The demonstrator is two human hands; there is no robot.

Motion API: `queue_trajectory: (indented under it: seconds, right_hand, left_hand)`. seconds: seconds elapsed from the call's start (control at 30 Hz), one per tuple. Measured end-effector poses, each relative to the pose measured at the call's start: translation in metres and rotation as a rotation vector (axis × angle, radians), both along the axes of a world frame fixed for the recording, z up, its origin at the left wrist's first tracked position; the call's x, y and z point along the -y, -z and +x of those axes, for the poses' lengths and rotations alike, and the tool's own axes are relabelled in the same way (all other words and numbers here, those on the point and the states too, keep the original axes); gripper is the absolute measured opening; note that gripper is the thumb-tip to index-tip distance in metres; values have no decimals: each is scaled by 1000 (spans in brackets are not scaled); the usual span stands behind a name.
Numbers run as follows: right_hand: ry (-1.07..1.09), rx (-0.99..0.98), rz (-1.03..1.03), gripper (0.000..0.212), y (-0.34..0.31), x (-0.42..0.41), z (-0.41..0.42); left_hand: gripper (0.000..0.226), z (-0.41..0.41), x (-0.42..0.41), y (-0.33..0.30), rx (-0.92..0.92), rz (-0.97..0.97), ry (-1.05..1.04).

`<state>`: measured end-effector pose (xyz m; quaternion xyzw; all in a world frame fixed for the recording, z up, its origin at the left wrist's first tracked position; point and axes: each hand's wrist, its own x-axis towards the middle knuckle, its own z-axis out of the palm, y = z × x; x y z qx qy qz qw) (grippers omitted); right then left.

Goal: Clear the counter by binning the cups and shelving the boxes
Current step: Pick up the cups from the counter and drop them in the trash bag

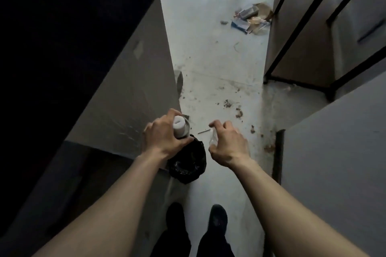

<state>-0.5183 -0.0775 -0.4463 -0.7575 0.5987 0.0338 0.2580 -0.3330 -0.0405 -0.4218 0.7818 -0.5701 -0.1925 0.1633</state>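
My left hand (165,136) grips a clear plastic cup with a white cup or liner nested inside it (181,127). It hangs just above and left of a small bin lined with a black bag (188,162) that stands on the floor. My right hand (227,144) holds a second clear plastic cup (213,139), barely visible against the floor, to the right of the bin's opening. No boxes from the counter are in view.
A grey wall or cabinet side (129,81) rises on the left. Black metal shelf legs (292,33) stand at the right. Litter and flattened packaging (250,17) lie on the dirty white floor ahead. My two black shoes (196,217) are below.
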Motion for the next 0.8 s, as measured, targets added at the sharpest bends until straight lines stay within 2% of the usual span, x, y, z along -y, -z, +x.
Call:
queue_trajectory:
  seconds: [0.5,0.7,0.73,0.8]
  right_hand:
    - [-167,-52,172,57,243,21,19]
    - [-80,-10,266,60,311,21,45]
    - [-66,5,285,63,321,22,49]
    - [-61,48,362,82,340,24,56]
  left_hand:
    - [69,-12,-2,254,27,297,-87]
    - [69,-2,0,321,-6,391,-146]
    - [70,1,2,329,-15,404,-153]
    - [74,6,5,344,-36,437,-164]
